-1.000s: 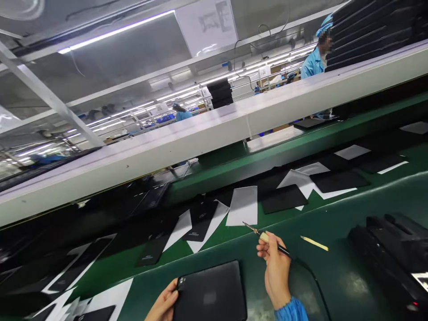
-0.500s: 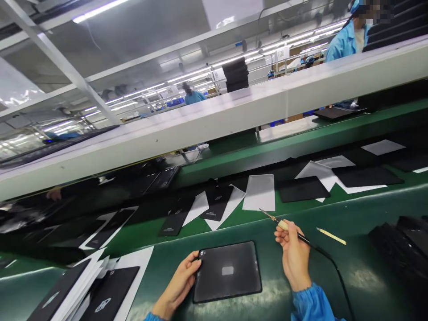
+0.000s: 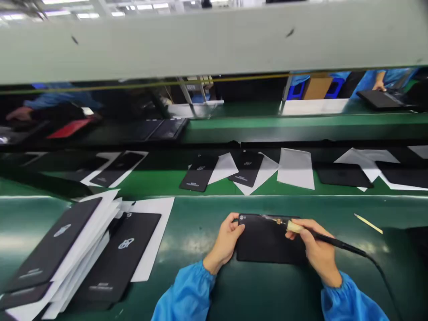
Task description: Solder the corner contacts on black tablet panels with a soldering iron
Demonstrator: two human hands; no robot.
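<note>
A black tablet back cover (image 3: pixel 267 243) lies flat on the green bench in front of me. My left hand (image 3: pixel 226 240) grips its left edge, fingers curled on the rim. My right hand (image 3: pixel 316 249) is closed round a corded soldering iron (image 3: pixel 321 238), held like a pen. The iron's metal tip (image 3: pixel 269 219) points left and sits over the cover's upper edge, near the top middle. Both sleeves are blue.
A stack of black covers on white sheets (image 3: pixel 83 249) lies at the left. More covers and white sheets (image 3: pixel 247 169) ride the green conveyor behind. A thin pale stick (image 3: pixel 368 223) lies at the right. A grey shelf beam (image 3: pixel 214 40) runs overhead; other people's hands work across the line (image 3: pixel 379 84).
My head has tilted down, so the bench fills the view. My right hand brought the iron's tip from above the conveyor edge down over the cover. My left hand stays on the cover's left edge.
</note>
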